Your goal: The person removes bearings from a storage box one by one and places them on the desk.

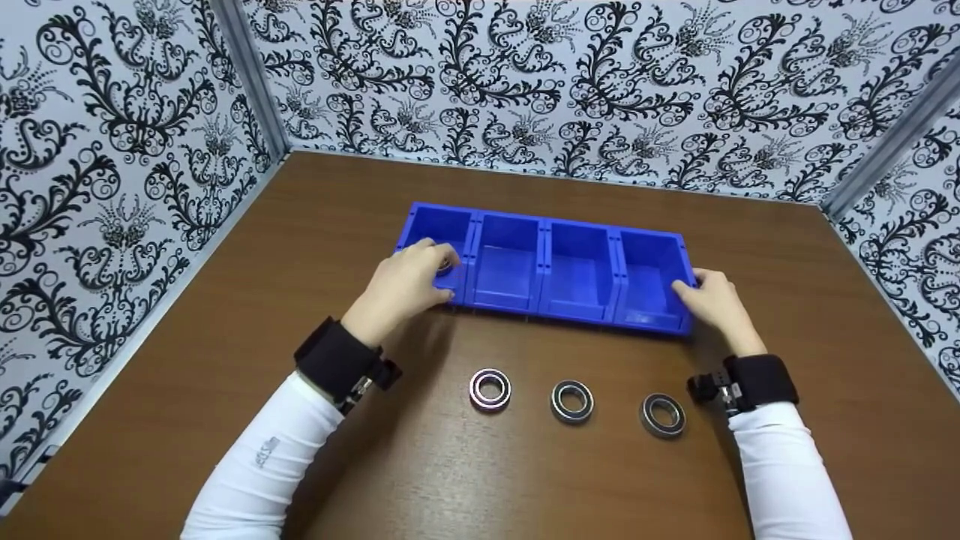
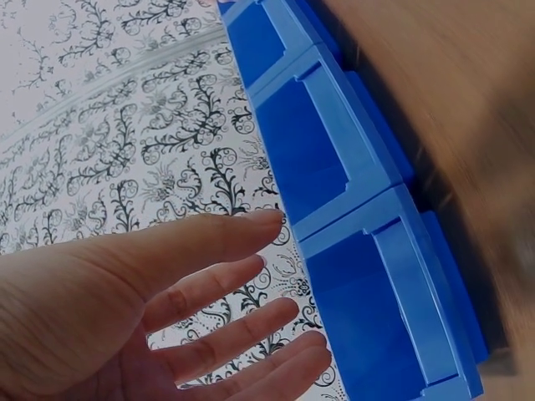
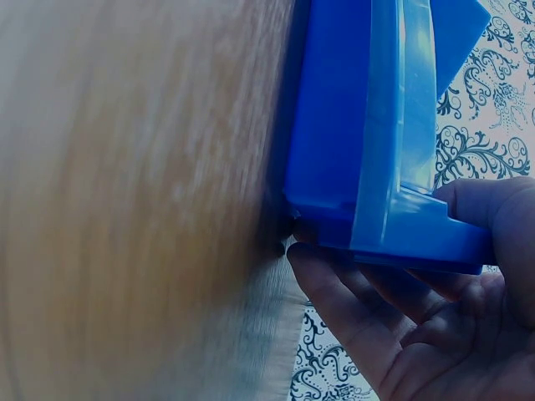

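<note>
A blue divided bin point(image 1: 506, 271) with several compartments in a row stands on the table. My left hand point(image 1: 409, 281) is over its leftmost compartment; in the left wrist view its fingers point(image 2: 226, 368) are spread and nothing lies between them. Partly hidden behind those fingers in the head view, a ball bearing point(image 1: 445, 266) shows in that compartment. At the bin's right end my right hand point(image 1: 712, 300) grips the wall, thumb over the rim and fingers against the outside. Three ball bearings lie flat in front of the bin: left point(image 1: 490, 390), middle point(image 1: 571, 401) and right point(image 1: 663, 415).
The brown table point(image 1: 360, 187) is bordered by white panels with black floral patterns point(image 1: 510, 82) at the back and both sides. Grey metal posts point(image 1: 251, 75) stand at the rear corners. The loose bearings lie between my forearms.
</note>
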Tool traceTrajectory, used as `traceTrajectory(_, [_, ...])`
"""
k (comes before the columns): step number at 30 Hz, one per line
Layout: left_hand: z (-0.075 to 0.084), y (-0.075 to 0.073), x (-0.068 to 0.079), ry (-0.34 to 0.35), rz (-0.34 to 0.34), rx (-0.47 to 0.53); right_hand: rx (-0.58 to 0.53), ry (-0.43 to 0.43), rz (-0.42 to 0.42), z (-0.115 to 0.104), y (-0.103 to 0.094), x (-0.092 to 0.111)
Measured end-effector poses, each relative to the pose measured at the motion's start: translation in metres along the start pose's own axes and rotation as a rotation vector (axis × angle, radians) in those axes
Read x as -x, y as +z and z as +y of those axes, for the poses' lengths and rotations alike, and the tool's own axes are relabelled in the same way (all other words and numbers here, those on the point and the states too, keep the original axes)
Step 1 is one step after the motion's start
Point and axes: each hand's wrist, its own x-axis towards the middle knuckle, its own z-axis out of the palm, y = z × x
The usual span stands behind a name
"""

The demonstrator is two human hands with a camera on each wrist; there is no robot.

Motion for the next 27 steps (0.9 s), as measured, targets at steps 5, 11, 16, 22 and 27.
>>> traceTrajectory(5, [-0.003,0.001,-0.006,-0.013,0.006,0.007,-0.007,0.003,-0.007,0.001,0.0,-0.001])
traceTrajectory(11, [-0.005,0.002,-0.014,-0.019,0.02,0.008,-0.01,-0.002,-0.009,0.001,0.0,-0.001])
traceTrajectory(16, [-0.008,0.004,-0.02,-0.021,0.03,0.006,-0.013,-0.01,-0.009,-0.001,-0.001,0.0])
traceTrajectory(22, [-0.011,0.005,-0.027,-0.037,0.019,-0.002,-0.006,-0.012,0.0,-0.001,0.0,0.0])
traceTrajectory(27, [-0.014,0.007,-0.033,-0.047,0.01,-0.01,-0.005,-0.007,0.0,0.0,0.0,0.0])
